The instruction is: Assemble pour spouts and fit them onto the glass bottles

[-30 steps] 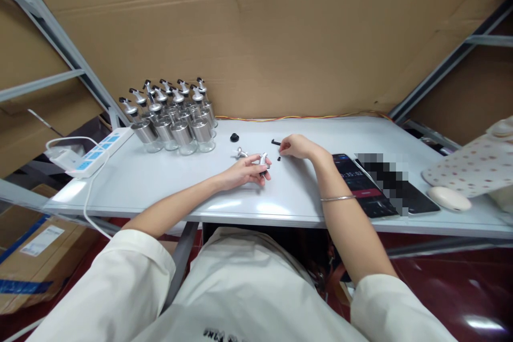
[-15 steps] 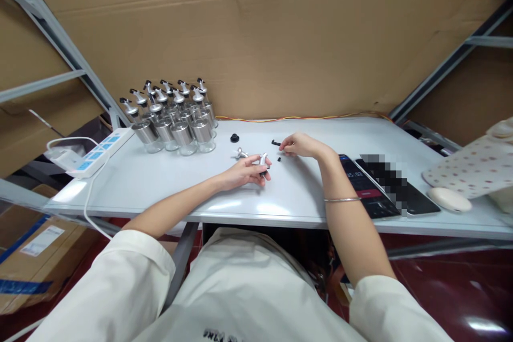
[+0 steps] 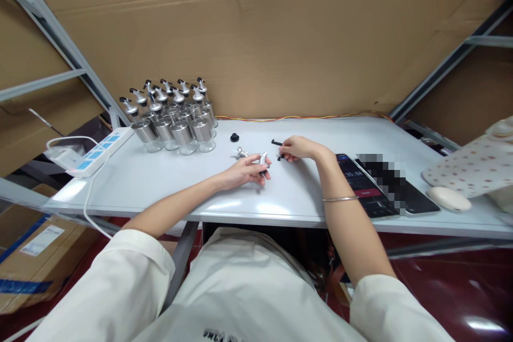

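Note:
In the middle of the table my left hand (image 3: pixel 244 172) has its fingers wrapped round a silver pourer spout (image 3: pixel 263 159) with a dark lower end. To its right, my right hand (image 3: pixel 295 148) is lowered to the tabletop, its fingertips pinched on a small black piece (image 3: pixel 279 158). A thin black lever-like part (image 3: pixel 276 142) lies just beyond those fingers. Another silver pourer part (image 3: pixel 241 153) rests on its side behind my left hand. Farther back sits a round black stopper (image 3: pixel 234 138).
Several glass and steel bottles with pourer tops (image 3: pixel 182 131) stand together at the back left. A white power strip (image 3: pixel 102 150) lies on the left edge. Two phones (image 3: pixel 366 192), a cream oval case (image 3: pixel 449 199) and a dotted bag (image 3: pixel 460 171) are at right. Cardboard (image 3: pixel 256 53) backs the table (image 3: pixel 224 208).
My right hand has come down slightly toward me, and its fingertips now meet the small black piece that lay apart from them. My left hand keeps its hold on the spout.

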### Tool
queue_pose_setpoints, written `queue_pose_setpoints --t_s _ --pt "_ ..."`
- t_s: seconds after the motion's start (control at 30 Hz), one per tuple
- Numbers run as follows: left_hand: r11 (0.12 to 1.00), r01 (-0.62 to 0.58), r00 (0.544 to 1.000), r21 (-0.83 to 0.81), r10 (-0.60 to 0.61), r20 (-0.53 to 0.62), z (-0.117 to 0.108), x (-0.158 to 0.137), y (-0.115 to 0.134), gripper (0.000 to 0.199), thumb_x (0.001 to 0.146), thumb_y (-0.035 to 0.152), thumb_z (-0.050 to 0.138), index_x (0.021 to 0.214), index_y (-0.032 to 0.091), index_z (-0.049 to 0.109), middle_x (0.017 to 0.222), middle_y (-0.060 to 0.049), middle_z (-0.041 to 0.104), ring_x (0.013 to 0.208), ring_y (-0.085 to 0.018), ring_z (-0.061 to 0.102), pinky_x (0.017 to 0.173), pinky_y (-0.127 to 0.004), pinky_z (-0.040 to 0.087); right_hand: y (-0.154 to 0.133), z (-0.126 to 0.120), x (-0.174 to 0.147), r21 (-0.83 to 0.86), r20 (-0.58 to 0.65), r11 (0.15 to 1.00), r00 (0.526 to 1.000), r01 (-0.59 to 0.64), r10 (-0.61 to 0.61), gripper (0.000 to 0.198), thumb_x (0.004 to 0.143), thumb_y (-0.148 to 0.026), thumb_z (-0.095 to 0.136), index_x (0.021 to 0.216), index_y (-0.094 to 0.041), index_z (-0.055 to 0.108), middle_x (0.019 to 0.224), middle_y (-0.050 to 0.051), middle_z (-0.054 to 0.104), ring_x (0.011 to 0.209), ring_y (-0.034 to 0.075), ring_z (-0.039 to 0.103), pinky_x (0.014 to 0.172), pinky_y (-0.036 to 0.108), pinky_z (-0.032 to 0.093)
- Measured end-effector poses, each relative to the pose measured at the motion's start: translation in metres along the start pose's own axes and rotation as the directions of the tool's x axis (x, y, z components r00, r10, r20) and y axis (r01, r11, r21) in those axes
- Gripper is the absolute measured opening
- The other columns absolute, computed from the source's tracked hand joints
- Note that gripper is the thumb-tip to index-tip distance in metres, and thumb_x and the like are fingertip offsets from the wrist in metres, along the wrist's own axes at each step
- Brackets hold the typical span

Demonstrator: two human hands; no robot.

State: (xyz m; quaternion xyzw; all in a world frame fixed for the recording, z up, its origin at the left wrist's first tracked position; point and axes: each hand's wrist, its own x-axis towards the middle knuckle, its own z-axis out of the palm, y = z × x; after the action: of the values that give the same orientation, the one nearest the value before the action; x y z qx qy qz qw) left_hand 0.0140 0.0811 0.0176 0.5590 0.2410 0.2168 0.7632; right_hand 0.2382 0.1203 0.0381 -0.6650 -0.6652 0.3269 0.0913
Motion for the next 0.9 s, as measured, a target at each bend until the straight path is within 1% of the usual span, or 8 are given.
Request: queue_pose_setpoints --t_s 0.1,0.17,0.27,0.4,0.7,0.83,0.9 --pt "1.0 0.003 1.0 -0.001 -0.003 -0.002 0.0003 -0.0004 0.0003 0.045 0.069 0.044 0.075 0.098 0.017 0.051 0.077 -0.002 0.066 0.063 -0.011 0.063 0.07 -0.027 0.046 -0.0002 -0.0007 -0.0008 0.004 0.02 1.0 1.0 -0.004 0.004 0.028 0.086 -0.033 0.056 0.065 -0.014 0.06 0.071 0.009 0.068 0.057 0.012 0.06 0.056 0.021 0.048" --pt "1.0 0.004 1.0 0.0 -0.004 -0.002 0.0003 -0.0006 0.0002 0.046 0.069 0.044 0.075 0.098 0.017 0.052 0.077 -0.002 0.066 0.063 -0.011 0.063 0.07 -0.027 0.045 0.0002 -0.0011 -0.0012 -0.021 0.036 1.0 0.999 0.02 -0.019 0.026 0.081 -0.036 0.062 0.066 -0.014 0.061 0.066 0.007 0.066 0.056 0.013 0.059 0.056 0.021 0.047" --pt "1.0 0.006 1.0 0.003 -0.006 -0.001 0.0001 -0.0005 -0.0001 0.046 0.069 0.044 0.075 0.098 0.018 0.052 0.078 -0.002 0.066 0.064 -0.011 0.063 0.072 -0.028 0.045 0.0016 -0.0006 0.0003 -0.076 0.059 0.993 0.995 0.089 -0.084 0.024 0.074 -0.037 0.067 0.072 -0.014 0.065 0.061 0.003 0.064 0.056 0.013 0.057 0.055 0.022 0.045" --pt "1.0 0.006 1.0 0.003 -0.006 -0.002 -0.0003 0.0001 -0.0003 0.045 0.07 0.043 0.075 0.099 0.018 0.052 0.078 -0.002 0.066 0.064 -0.011 0.063 0.072 -0.028 0.045 0.0036 0.0009 0.0039 -0.102 0.051 0.987 0.992 0.12 -0.115 0.022 0.071 -0.037 0.068 0.075 -0.015 0.068 0.059 0.001 0.062 0.056 0.013 0.055 0.056 0.023 0.043" --pt "1.0 0.006 1.0 0.004 -0.006 0.004 0.0004 0.0 -0.0002 0.044 0.071 0.043 0.074 0.098 0.018 0.051 0.078 -0.002 0.066 0.064 -0.011 0.063 0.072 -0.027 0.046 0.0023 0.0001 0.0019 -0.123 -0.008 0.988 0.995 0.093 -0.095 0.013 0.073 -0.028 0.064 0.072 -0.015 0.066 0.055 0.0 0.059 0.052 0.012 0.052 0.055 0.023 0.04" --pt "1.0 0.009 1.0 0.001 -0.009 -0.003 0.0008 0.0 -0.0001 0.046 0.069 0.044 0.076 0.098 0.017 0.052 0.077 -0.001 0.066 0.064 -0.011 0.063 0.071 -0.027 0.046 0.001 -0.0004 0.0003 -0.11 -0.054 0.99 0.994 0.09 -0.096 0.018 0.077 -0.03 0.061 0.068 -0.016 0.063 0.054 0.001 0.059 0.052 0.013 0.052 0.055 0.024 0.038" --pt "1.0 0.006 1.0 0.001 -0.006 0.002 0.0003 0.0003 -0.0005 0.045 0.07 0.043 0.075 0.098 0.017 0.052 0.077 -0.002 0.066 0.064 -0.011 0.063 0.071 -0.028 0.046 0.0002 -0.002 -0.0004 -0.101 -0.098 0.99 0.99 0.096 -0.106 0.02 0.079 -0.03 0.058 0.066 -0.016 0.062 0.052 0.001 0.057 0.052 0.012 0.051 0.056 0.025 0.037"
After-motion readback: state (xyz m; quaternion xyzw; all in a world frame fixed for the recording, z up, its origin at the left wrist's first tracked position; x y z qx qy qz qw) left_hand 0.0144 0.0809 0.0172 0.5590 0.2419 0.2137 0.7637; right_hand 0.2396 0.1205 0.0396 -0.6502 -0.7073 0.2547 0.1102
